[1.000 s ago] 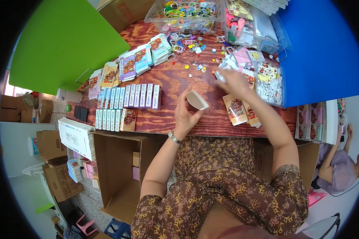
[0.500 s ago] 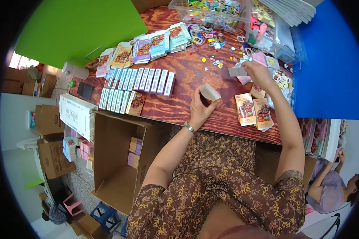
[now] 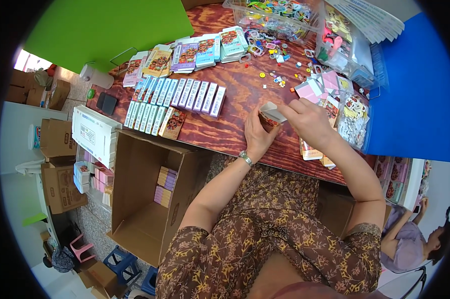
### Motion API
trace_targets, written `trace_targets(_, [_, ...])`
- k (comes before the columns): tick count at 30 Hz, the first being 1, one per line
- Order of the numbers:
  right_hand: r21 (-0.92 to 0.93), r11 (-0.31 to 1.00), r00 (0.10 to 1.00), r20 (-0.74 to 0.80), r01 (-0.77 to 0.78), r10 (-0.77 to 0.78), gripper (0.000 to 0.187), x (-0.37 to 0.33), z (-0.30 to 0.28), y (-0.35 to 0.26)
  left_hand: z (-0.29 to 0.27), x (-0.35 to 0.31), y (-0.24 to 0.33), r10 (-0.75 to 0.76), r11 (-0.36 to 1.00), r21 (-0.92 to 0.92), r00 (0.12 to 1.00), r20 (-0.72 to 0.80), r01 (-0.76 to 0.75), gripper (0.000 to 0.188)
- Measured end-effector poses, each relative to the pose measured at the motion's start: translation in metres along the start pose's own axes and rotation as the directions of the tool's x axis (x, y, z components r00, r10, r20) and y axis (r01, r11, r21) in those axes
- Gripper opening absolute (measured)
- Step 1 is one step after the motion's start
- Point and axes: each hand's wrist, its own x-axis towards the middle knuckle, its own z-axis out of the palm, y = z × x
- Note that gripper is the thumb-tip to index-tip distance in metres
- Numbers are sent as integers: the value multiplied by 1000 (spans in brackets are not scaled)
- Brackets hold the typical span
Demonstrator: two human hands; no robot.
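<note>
You are cradling a small box (image 3: 269, 118) in your left hand (image 3: 257, 133) above the table's (image 3: 235, 99) near edge, mouth up for loading, while your right hand (image 3: 309, 121) is pinching its open flap.

Both bare forearms reach forward over the worktop's near edge. The left hand (image 3: 257, 133), wristwatch on its wrist, cups upward with fingers curled; the right hand (image 3: 309, 119) meets it, fingertips pinched together.

Two hands (image 3: 257, 132) (image 3: 309, 119) hold one small box (image 3: 270, 115); one open cardboard carton (image 3: 135, 199) stands below.
</note>
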Motion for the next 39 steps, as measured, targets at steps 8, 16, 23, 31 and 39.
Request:
trace_targets(8, [-55, 995, 940, 329, -77, 91, 26, 25, -7, 3, -4, -4, 0, -31, 1000, -2, 999, 41, 31, 91])
trace_targets(16, [42, 998, 953, 301, -36, 22, 25, 17, 43, -5, -7, 1, -10, 34, 999, -20, 999, 28, -34, 92])
trace_targets(23, [232, 864, 892, 55, -448, 448, 33, 74, 90, 124, -18, 8, -19, 49, 997, -65, 999, 12, -49, 82])
trace_targets(31, [-358, 754, 766, 144, -550, 627, 22, 110, 174, 159, -19, 1, -27, 28, 998, -64, 997, 74, -23, 92])
trace_targets(39, [-282, 827, 842, 100, -486, 529, 21, 88, 157, 197, -15, 0, -30, 32, 997, -66, 995, 91, -26, 95])
